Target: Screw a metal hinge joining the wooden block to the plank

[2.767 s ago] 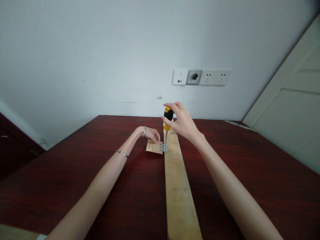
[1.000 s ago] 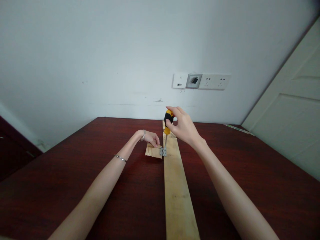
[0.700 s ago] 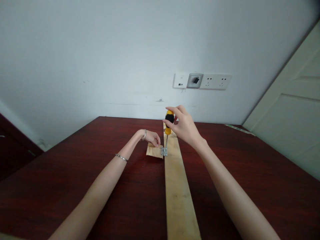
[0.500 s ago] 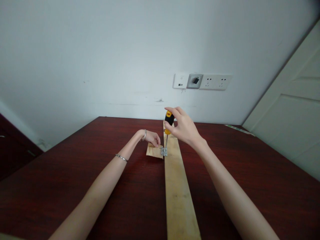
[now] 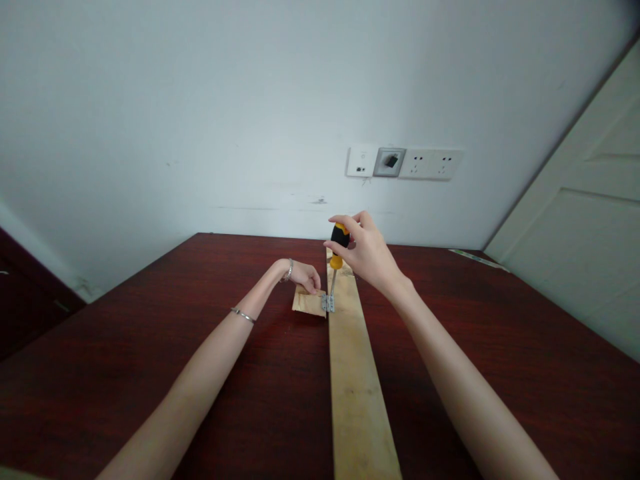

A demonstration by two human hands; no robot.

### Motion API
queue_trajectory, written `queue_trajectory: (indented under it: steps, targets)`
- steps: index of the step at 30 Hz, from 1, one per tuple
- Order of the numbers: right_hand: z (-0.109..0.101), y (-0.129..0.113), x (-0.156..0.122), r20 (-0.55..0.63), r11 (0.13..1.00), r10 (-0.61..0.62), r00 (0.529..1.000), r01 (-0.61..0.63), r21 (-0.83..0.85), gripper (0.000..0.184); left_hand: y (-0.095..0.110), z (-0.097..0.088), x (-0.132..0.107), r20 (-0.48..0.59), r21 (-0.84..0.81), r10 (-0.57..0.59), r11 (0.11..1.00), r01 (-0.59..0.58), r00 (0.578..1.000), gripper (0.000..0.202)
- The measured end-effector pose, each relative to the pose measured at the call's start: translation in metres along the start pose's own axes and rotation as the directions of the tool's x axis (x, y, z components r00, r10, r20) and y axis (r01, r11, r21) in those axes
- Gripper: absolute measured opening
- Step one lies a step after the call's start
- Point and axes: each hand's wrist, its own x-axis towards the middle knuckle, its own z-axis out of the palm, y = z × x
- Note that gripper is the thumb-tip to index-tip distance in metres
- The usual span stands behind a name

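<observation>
Right hand [image 5: 367,257] clamped on yellow-black screwdriver [image 5: 337,248], upright, tip on small metal hinge [image 5: 327,303] joining long pale wood plank [image 5: 357,387] and small wood block [image 5: 309,301]. Left hand [image 5: 303,275] curled, pressing block on dark red table [image 5: 150,347].

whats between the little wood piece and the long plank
In the head view, a small metal hinge bridges the little wood piece and the long plank. The screwdriver tip stands on the hinge.
</observation>
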Motion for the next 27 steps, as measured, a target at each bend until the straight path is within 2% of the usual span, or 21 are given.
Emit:
queue_trajectory:
  steps: [6, 12, 17, 23, 27]
  targets:
    - [-0.0004, -0.0014, 0.0006, 0.015, 0.999, -0.028, 1.0, 0.027, 0.03, 0.051, -0.0013, -0.0001, 0.0016, -0.002, -0.001, -0.004, 1.0, 0.004, 1.0, 0.033]
    - [0.0011, 0.002, 0.0015, 0.025, 0.999, -0.002, 1.0, 0.001, 0.032, 0.046, 0.0, 0.0003, 0.0005, 0.0, 0.001, 0.013, 1.0, -0.013, 1.0, 0.027]
    - [0.0029, 0.0038, 0.0015, 0.008, 0.998, -0.025, 1.0, 0.024, 0.061, 0.053, -0.0014, 0.0001, 0.0018, 0.003, 0.021, 0.001, 1.0, -0.002, 1.0, 0.03]
    - [0.0039, 0.0055, 0.0019, 0.024, 0.999, 0.005, 1.0, -0.006, 0.037, 0.049, -0.0005, -0.0003, 0.0017, 0.015, 0.014, 0.009, 1.0, -0.01, 1.0, 0.029]
    - [0.0049, 0.0075, 0.0031, 0.014, 0.997, -0.016, 1.0, 0.015, 0.082, 0.055, 0.0013, 0.0001, 0.0004, 0.007, 0.022, -0.002, 1.0, 0.002, 1.0, 0.029]
